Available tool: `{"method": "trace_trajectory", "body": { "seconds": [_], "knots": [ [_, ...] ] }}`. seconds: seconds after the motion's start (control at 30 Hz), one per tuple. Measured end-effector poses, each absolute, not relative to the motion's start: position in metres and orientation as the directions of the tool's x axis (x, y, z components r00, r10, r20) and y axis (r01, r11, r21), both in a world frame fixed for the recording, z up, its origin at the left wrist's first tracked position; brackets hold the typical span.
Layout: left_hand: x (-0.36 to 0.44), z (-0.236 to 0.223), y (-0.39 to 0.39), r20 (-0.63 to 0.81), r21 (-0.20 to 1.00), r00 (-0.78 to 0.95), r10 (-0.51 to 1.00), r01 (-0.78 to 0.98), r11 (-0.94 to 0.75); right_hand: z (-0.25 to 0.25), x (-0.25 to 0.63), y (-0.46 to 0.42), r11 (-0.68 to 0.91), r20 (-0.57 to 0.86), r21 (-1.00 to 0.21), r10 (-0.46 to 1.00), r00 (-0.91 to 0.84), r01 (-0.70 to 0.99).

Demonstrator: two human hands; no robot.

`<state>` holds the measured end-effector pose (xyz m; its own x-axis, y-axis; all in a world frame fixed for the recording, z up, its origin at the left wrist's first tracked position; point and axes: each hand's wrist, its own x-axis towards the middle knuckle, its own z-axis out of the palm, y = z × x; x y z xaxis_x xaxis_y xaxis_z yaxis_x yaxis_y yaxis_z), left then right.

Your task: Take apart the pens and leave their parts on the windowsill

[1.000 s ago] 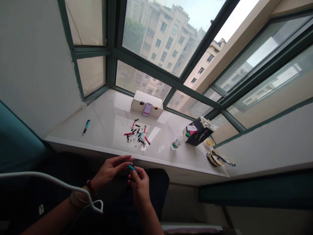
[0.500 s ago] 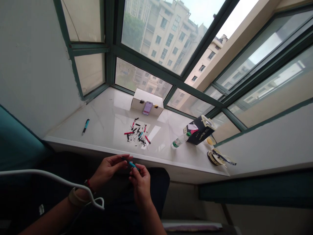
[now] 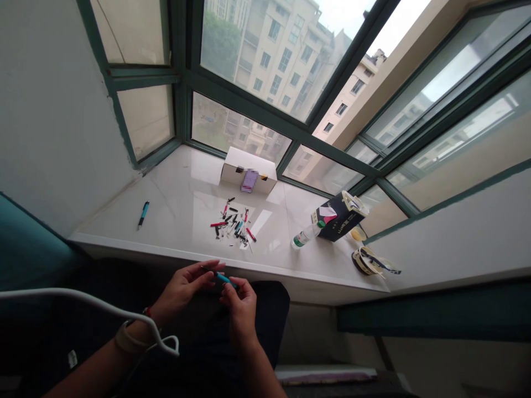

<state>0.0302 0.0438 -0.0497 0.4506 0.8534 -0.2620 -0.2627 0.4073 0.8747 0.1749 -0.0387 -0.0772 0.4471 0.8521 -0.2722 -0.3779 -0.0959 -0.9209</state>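
Observation:
Above my lap, just in front of the sill's edge, both hands are on a blue and black pen (image 3: 224,278). My right hand (image 3: 243,309) pinches its blue barrel between thumb and fingers. The fingers of my left hand (image 3: 191,281) close around the dark end, which points up and to the left. Beyond my hands lies a loose cluster of pen parts (image 3: 234,226): red and blue barrels, black pieces and small metal bits. Another blue and black pen (image 3: 143,214) lies whole on the left part of the sill.
On the white sill (image 3: 182,237) a white box (image 3: 232,173) with a purple card leans near the window. To the right stand a clear bottle (image 3: 304,236), a dark carton (image 3: 341,221) and a round tub (image 3: 365,261). A white cable (image 3: 91,298) crosses over my left forearm.
My view has shifted slightly. Both hands stay on the pen, and a little more of its dark end shows at my left fingers. The things on the sill have not moved.

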Motion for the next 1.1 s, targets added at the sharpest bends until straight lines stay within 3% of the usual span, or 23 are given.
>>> {"method": "trace_trajectory", "body": {
  "seconds": [0.3, 0.43, 0.63, 0.87, 1.1],
  "knots": [
    [0.030, -0.058, 0.045, -0.325, 0.905, 0.267, 0.907, -0.192, 0.381, -0.074, 0.169, -0.040, -0.106, -0.217, -0.958, 0.877, 0.429, -0.267],
    [0.027, -0.053, 0.043, -0.312, 0.902, 0.309, 0.898, -0.202, 0.383, -0.074, 0.168, -0.040, -0.071, -0.148, -0.980, 0.887, 0.437, -0.188],
    [0.023, -0.047, 0.041, -0.239, 0.906, 0.426, 0.873, -0.225, 0.358, -0.070, 0.167, -0.037, -0.104, -0.237, -0.949, 0.857, 0.458, -0.296],
    [0.020, -0.065, 0.045, -0.316, 0.911, 0.295, 0.902, -0.171, 0.375, -0.073, 0.164, -0.040, -0.067, -0.181, -0.963, 0.876, 0.447, -0.259],
    [0.012, -0.061, 0.051, -0.354, 0.870, 0.238, 0.905, -0.272, 0.412, -0.076, 0.169, -0.041, -0.048, -0.149, -0.975, 0.865, 0.479, -0.217]
  ]
}}
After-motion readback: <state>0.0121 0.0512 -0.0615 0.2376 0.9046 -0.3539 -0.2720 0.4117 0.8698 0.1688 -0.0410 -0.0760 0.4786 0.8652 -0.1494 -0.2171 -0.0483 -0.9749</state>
